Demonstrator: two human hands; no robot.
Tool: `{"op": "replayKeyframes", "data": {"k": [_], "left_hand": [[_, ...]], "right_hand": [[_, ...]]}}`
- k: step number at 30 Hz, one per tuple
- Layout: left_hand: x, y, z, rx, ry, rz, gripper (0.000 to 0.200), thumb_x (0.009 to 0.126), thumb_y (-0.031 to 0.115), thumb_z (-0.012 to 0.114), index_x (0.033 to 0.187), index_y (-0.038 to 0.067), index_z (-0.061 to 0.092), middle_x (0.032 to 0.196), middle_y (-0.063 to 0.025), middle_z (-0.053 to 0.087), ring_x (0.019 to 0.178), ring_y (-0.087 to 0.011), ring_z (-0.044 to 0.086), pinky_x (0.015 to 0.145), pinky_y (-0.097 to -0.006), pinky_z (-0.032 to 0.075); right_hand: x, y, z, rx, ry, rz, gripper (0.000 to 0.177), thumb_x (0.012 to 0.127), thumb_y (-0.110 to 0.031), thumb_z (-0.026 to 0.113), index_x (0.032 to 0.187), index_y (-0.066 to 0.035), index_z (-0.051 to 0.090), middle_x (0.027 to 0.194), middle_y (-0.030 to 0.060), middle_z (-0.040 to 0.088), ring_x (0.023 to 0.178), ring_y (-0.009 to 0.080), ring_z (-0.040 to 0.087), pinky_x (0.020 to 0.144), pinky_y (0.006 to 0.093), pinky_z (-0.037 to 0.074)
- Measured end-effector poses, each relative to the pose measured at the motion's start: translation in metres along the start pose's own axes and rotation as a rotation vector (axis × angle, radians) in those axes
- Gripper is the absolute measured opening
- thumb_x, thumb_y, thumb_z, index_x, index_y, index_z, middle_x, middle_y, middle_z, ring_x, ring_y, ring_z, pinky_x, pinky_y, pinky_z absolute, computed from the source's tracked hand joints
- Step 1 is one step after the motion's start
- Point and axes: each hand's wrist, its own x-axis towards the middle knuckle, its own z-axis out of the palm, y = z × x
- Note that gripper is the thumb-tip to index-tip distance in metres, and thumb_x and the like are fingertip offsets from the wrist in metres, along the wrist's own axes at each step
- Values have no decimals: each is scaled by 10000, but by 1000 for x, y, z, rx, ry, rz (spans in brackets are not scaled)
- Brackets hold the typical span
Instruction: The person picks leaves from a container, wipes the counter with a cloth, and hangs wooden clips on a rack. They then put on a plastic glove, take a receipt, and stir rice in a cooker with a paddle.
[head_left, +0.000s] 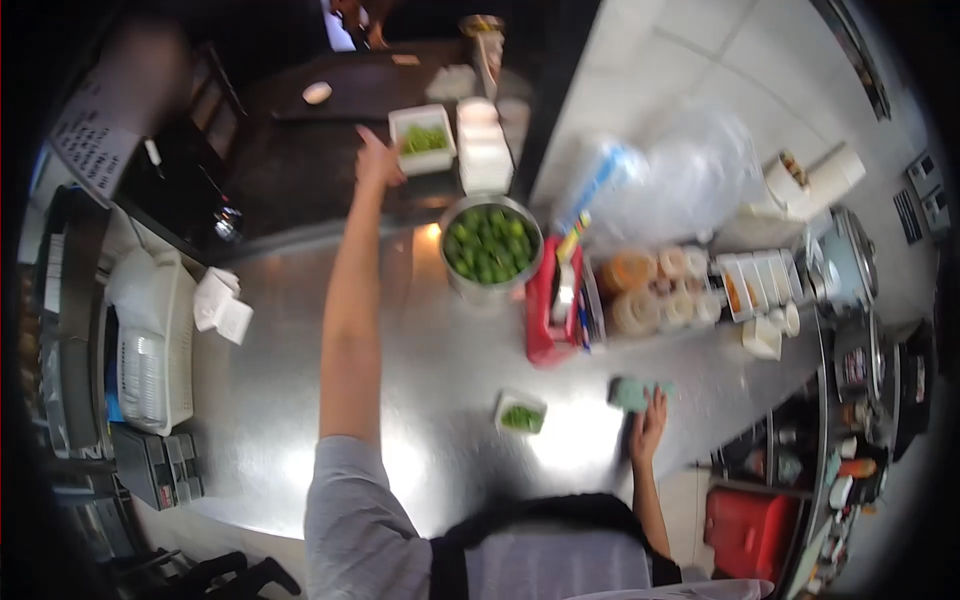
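My left hand (376, 164) reaches far over the counter to its dark back part, fingers apart and nothing seen in them. Just to its right stands a white tray (448, 162) holding chopped greens (424, 139). My right hand (649, 428) is low on the right, its fingertips on a folded pale green cloth (630, 394) lying on the steel. Left of that hand, a small white dish (503, 412) holds more cut greens (521, 418). A metal bowl (447, 222) full of whole green limes (490, 245) stands between the two hands, farther back.
A red tape dispenser (545, 335) stands beside the bowl. Sauce bottles (650, 290) and a divided white container (765, 275) line the right side. White stacked boxes (484, 160) stand behind. A white basket (183, 350) with plastic lids is at left, near crumpled paper (222, 305).
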Motion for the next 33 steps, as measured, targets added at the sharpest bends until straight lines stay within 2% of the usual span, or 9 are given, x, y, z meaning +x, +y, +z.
{"op": "replayKeyframes", "data": {"k": [1,3,5,9,11,15,18,22,33], "left_hand": [[-10,-9,10,96,349,344,894,794,386,637,1399,16,92,1181,-273,481,1031,-437,526,839,-480,451],[-111,28,3,-84,525,721,599,846,199,589,1348,26,313,1105,-202,523,998,-343,537,841,-417,435],[-235,45,17,-253,332,867,426,839,141,598,1225,19,465,1123,-159,530,998,-281,538,842,-371,435],[-433,29,125,-238,-334,1273,510,819,426,571,1193,83,530,1251,-105,500,1197,-291,412,983,-465,318],[-494,15,155,-46,-515,1194,581,836,532,484,1202,82,523,1383,-86,366,1322,-290,247,1013,-572,230],[-508,7,130,50,-650,1274,648,812,570,494,1208,58,509,1364,-119,384,1318,-303,260,1036,-554,206],[-455,-21,89,124,-660,978,907,555,408,802,1282,46,398,1301,-152,417,1248,-335,344,1029,-499,250],[-410,-77,80,561,-500,908,939,545,215,809,1320,60,302,1171,-202,487,1162,-347,431,987,-494,304],[-419,-82,-11,579,-356,435,850,555,85,742,1272,87,286,930,-191,608,910,-365,580,791,-439,475]], "right_hand": [[-4,5,4,114,148,2,400,934,-227,408,1255,-2,486,1298,177,471,1216,325,419,1009,401,315],[-18,20,-5,756,144,493,358,959,-280,386,1163,-32,545,1041,64,575,870,180,580,755,308,474],[-21,-19,-34,1575,123,657,433,958,-355,371,1255,-48,439,1202,105,521,1076,241,522,926,368,417],[-36,-103,-70,1848,107,657,488,951,-407,372,1293,-62,410,1267,100,485,1140,252,487,968,392,398],[-42,-123,-81,1974,111,652,484,953,-409,364,1294,-69,415,1303,106,464,1181,254,463,996,390,381],[-30,-57,-91,1949,84,641,457,955,-374,382,1272,-51,440,1276,129,484,1169,276,471,972,389,397],[-9,-3,-99,1296,-76,614,418,943,-325,428,1217,-17,493,1286,173,472,1174,297,469,959,384,396],[22,36,-37,-4,-104,-122,587,829,-365,582,1248,29,466,1349,277,357,1271,404,324,1039,441,268],[-61,-108,49,-30,-289,-672,607,805,-234,568,1269,95,354,1340,280,333,1284,429,263,1038,492,235]]}}
